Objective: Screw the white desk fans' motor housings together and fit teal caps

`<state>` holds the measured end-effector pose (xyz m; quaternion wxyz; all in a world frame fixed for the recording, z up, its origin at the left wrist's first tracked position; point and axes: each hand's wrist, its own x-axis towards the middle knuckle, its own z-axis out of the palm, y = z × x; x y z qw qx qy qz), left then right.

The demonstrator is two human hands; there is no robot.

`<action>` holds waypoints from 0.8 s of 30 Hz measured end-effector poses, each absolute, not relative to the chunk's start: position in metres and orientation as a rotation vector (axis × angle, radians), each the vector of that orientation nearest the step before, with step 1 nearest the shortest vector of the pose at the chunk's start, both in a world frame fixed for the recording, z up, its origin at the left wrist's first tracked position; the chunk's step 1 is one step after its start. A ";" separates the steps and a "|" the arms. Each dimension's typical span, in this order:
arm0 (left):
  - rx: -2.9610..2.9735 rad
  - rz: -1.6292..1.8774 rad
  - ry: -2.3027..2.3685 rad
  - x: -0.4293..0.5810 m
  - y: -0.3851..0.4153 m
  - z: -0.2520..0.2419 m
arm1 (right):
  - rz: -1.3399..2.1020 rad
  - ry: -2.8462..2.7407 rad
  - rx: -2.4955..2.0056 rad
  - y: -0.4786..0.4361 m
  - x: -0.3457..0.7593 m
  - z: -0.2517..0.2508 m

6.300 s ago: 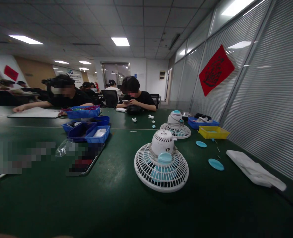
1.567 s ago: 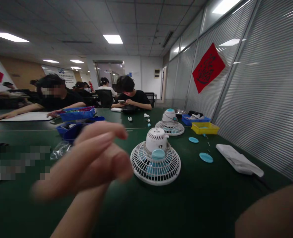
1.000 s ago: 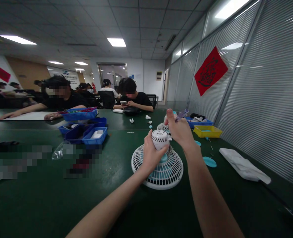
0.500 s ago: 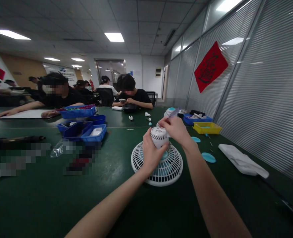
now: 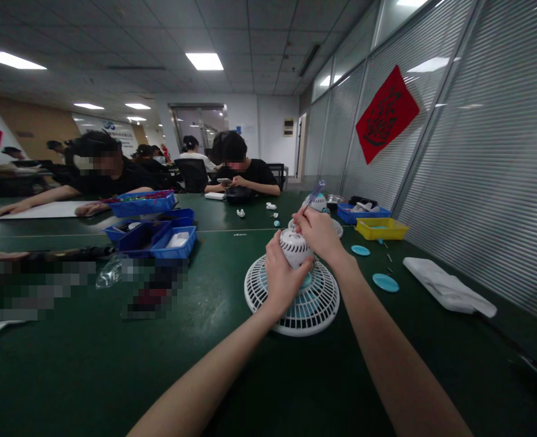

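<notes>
A white fan lies face down on the green table, its round grille [image 5: 320, 303] flat on the surface and pale blue blades partly showing through. My left hand [image 5: 283, 273] is wrapped around the fan's slotted motor housing [image 5: 295, 247], which points up. Above the housing, my right hand [image 5: 318, 233] is closed on a screwdriver [image 5: 316, 190]; its clear purple handle sticks up past the fingers, tilted. The tip of the tool is hidden by my fingers at the housing's top. Just behind stands a second white fan [image 5: 336, 228], partly covered by my right hand.
Blue bins [image 5: 173, 243] stand at left, and a yellow tray [image 5: 381, 229] beside a blue tray [image 5: 363, 212] at right. Light blue discs [image 5: 385, 283], small screws and a white plastic part [image 5: 448, 285] lie on the right. Two people sit across the table.
The screwdriver has swung more upright in my right hand, which has shifted slightly. My left hand keeps its hold on the motor housing. At far left, another person's hand has come into view.
</notes>
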<state>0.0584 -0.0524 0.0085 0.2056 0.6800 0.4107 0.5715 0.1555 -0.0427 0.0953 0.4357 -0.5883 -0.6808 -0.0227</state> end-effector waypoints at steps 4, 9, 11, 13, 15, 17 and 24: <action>1.894 1.583 1.148 0.059 -0.052 0.009 | -0.006 -1.684 -1.442 -0.042 0.156 0.095; 1.910 1.592 1.166 0.059 -0.053 0.009 | -0.034 -1.696 -1.444 -0.041 0.157 0.094; 1.914 1.594 1.164 0.059 -0.053 0.009 | -0.047 -1.709 -1.442 -0.041 0.158 0.094; 1.914 1.590 1.164 0.059 -0.054 0.010 | -0.054 -1.722 -1.444 -0.041 0.158 0.093; 1.913 1.580 1.165 0.058 -0.053 0.010 | -0.065 -1.735 -1.452 -0.041 0.158 0.093; 1.916 1.579 1.167 0.058 -0.053 0.009 | -0.082 -1.748 -1.459 -0.041 0.159 0.093; 1.929 1.600 1.172 0.060 -0.053 0.008 | -0.143 -1.777 -1.457 -0.039 0.158 0.091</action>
